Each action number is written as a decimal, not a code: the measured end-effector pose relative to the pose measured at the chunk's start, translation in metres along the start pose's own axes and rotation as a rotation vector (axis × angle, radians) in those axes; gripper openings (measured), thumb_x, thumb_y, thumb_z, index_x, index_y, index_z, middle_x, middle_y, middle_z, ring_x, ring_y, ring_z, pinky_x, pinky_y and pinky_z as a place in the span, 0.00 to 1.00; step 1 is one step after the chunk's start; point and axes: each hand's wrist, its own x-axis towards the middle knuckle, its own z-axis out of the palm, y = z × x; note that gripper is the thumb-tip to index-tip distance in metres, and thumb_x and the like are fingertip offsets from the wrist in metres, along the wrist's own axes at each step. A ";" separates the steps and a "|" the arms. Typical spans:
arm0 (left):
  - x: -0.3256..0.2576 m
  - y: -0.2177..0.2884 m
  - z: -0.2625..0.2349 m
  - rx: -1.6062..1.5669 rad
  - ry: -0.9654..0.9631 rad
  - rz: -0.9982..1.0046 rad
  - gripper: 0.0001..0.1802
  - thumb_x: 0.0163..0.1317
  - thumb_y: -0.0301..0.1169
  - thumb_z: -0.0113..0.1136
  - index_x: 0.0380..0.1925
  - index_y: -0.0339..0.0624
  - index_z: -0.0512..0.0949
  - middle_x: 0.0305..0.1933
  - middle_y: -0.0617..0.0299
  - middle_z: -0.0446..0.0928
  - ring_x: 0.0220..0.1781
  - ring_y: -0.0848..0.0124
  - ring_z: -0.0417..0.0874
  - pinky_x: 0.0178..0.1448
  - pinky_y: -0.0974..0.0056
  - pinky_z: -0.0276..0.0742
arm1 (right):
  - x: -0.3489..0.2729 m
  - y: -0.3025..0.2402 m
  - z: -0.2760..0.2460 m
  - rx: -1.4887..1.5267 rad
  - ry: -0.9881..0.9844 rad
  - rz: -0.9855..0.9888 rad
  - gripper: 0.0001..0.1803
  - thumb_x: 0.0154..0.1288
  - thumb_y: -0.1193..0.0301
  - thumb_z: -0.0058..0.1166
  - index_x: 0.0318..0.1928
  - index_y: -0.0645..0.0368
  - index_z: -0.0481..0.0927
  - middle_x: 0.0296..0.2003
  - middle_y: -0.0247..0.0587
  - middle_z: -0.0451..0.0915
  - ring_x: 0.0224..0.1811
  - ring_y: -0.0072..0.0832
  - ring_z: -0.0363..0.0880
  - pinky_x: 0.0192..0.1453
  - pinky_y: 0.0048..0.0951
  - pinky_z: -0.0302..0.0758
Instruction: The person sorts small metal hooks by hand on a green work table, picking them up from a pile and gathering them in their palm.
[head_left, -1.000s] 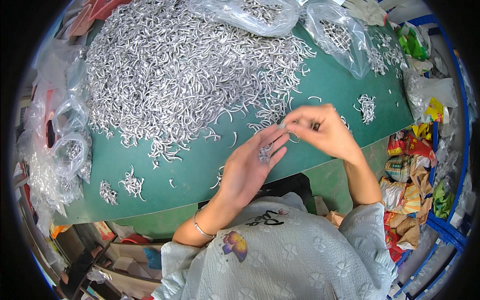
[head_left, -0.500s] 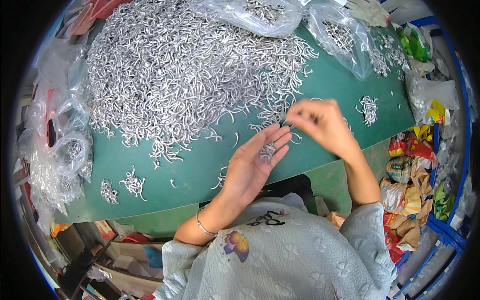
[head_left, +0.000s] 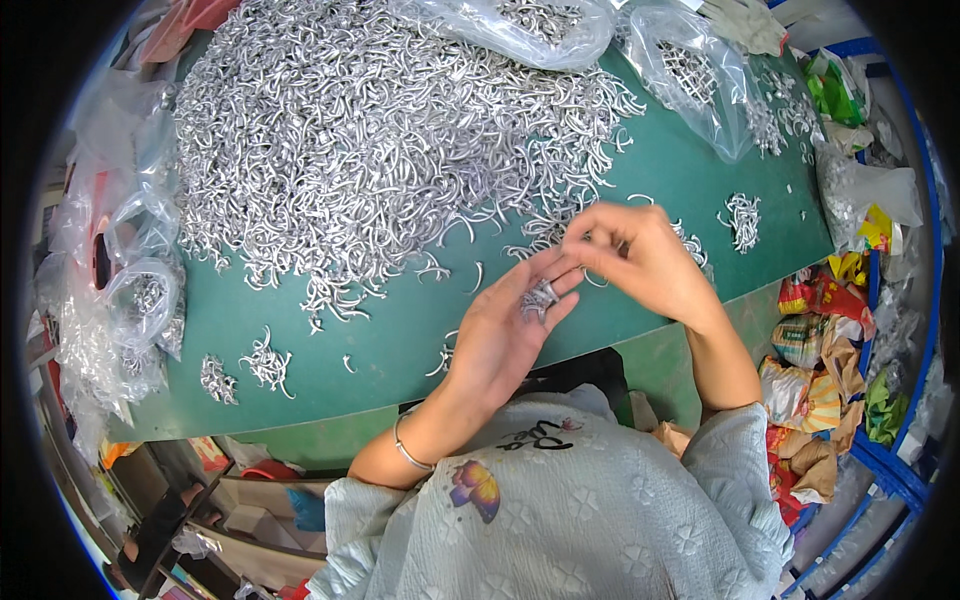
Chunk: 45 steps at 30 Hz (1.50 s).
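My left hand [head_left: 505,315] is palm up, its fingers loosely curled around several small curved silver metal pieces [head_left: 538,298]. Close against its fingertips, my right hand [head_left: 640,255] has thumb and forefinger pinched together; whatever lies between them is too small to make out. Beyond both hands spreads a large heap of the same curved metal pieces [head_left: 350,150] on a green tabletop [head_left: 420,385]. Some loose pieces lie beside and partly beneath my right hand.
Small piles [head_left: 267,363] lie at the table's near left, and another pile [head_left: 742,222] lies at the right. Clear plastic bags [head_left: 690,90] holding metal parts rest at the far side. More plastic bags [head_left: 140,230] crowd the left edge. Colourful packets [head_left: 795,390] fill a blue-framed rack at right.
My right hand, blurred before, is now sharper, its pinched fingers right by my left fingertips. The metal pieces in my left hand have shifted a little; my left hand has hardly moved.
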 end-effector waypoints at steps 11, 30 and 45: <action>0.003 -0.002 -0.035 -0.029 -0.427 -0.094 0.13 0.69 0.29 0.47 0.49 0.35 0.71 0.30 0.66 0.67 0.28 0.79 0.63 0.28 0.77 0.61 | 0.014 0.027 -0.002 -0.353 0.210 -0.087 0.10 0.56 0.68 0.62 0.34 0.60 0.78 0.16 0.38 0.71 0.15 0.30 0.65 0.21 0.32 0.62; 0.005 -0.002 -0.034 -0.092 -0.322 -0.085 0.14 0.61 0.21 0.45 0.47 0.34 0.71 0.32 0.61 0.67 0.29 0.74 0.65 0.30 0.72 0.63 | 0.015 0.021 -0.007 -0.396 0.351 -0.134 0.08 0.53 0.69 0.62 0.35 0.55 0.80 0.24 0.40 0.76 0.20 0.36 0.73 0.25 0.35 0.69; 0.004 -0.006 -0.031 0.017 -0.350 -0.044 0.14 0.64 0.24 0.47 0.49 0.35 0.72 0.37 0.61 0.72 0.33 0.75 0.70 0.37 0.72 0.69 | 0.017 0.034 -0.003 -0.538 0.299 -0.260 0.05 0.55 0.71 0.60 0.33 0.56 0.80 0.25 0.38 0.75 0.23 0.38 0.73 0.27 0.35 0.69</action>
